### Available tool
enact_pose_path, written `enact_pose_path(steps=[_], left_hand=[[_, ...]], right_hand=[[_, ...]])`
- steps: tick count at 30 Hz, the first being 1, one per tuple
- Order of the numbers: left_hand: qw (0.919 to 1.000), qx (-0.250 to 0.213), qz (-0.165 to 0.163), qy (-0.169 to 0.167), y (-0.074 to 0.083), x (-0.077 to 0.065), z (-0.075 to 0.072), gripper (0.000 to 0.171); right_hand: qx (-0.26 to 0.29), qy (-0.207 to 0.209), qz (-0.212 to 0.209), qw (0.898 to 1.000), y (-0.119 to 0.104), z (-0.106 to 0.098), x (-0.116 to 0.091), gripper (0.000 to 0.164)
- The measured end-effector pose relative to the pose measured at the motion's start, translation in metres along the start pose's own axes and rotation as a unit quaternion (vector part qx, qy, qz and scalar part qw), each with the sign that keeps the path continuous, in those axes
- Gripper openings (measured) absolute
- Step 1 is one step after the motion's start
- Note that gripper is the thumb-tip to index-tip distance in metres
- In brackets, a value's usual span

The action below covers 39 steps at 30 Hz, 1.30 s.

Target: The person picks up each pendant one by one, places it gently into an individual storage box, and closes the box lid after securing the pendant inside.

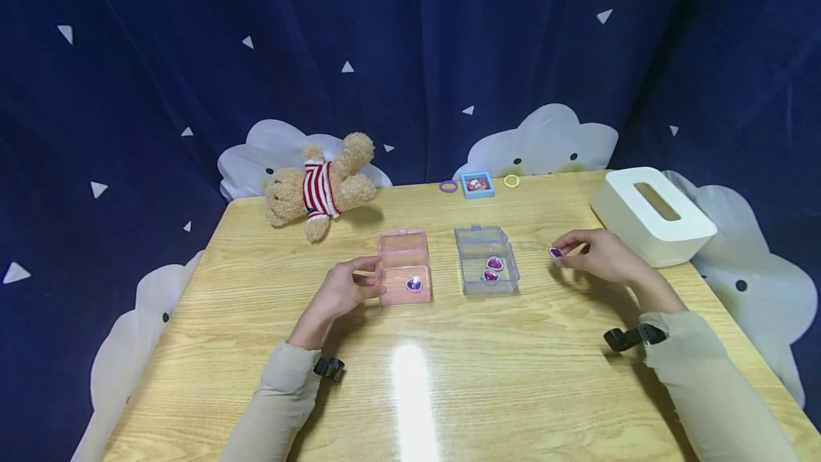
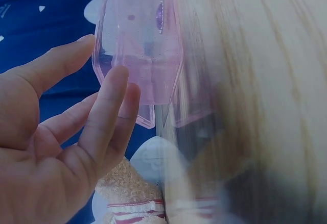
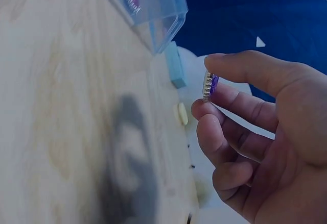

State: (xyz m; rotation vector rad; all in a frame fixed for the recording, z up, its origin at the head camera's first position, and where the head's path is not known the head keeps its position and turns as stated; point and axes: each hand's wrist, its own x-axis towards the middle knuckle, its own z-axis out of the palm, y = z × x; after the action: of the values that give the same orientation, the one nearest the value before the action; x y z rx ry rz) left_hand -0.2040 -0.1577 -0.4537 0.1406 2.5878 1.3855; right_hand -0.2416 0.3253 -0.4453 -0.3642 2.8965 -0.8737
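Note:
My right hand (image 1: 596, 254) pinches a purple heart-shaped gem (image 1: 556, 252) with a silvery rim between thumb and fingers, above the table. In the right wrist view the gem (image 3: 209, 85) is seen edge-on. My left hand (image 1: 342, 289) is at the left side of a pink clear box (image 1: 393, 294), its fingers fairly straight against or close to the wall. That box lies with its lid raised, and one purple heart gem (image 1: 414, 284) is inside. Between the hands stands a bluish clear box (image 1: 474, 286), lid also up, holding two magenta heart gems (image 1: 494, 264).
A teddy bear (image 1: 318, 187) in a striped shirt lies at the back left. Along the back edge are a purple ring (image 1: 448, 187), a small blue-framed square (image 1: 477, 185) and a yellow ring (image 1: 511, 181). A white tissue box (image 1: 648, 223) stands right, close to my right hand.

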Motion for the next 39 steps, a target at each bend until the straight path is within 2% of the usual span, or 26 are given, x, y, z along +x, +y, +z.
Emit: enact_pose_path(steps=[16, 28, 39], left_hand=[[0.9999, -0.010, -0.005, -0.002, 0.000, 0.000, 0.001, 0.065], [1.0000, -0.009, 0.000, -0.003, 0.000, 0.000, 0.000, 0.065], [1.0000, -0.008, 0.002, -0.003, 0.000, 0.000, 0.001, 0.063]], right_hand=[[0.018, -0.009, -0.031, 0.999, -0.045, 0.006, 0.021, 0.024], [0.044, -0.019, -0.062, 0.997, -0.086, 0.023, 0.040, 0.025], [0.074, -0.056, -0.110, 0.990, -0.123, 0.046, 0.053, 0.025]])
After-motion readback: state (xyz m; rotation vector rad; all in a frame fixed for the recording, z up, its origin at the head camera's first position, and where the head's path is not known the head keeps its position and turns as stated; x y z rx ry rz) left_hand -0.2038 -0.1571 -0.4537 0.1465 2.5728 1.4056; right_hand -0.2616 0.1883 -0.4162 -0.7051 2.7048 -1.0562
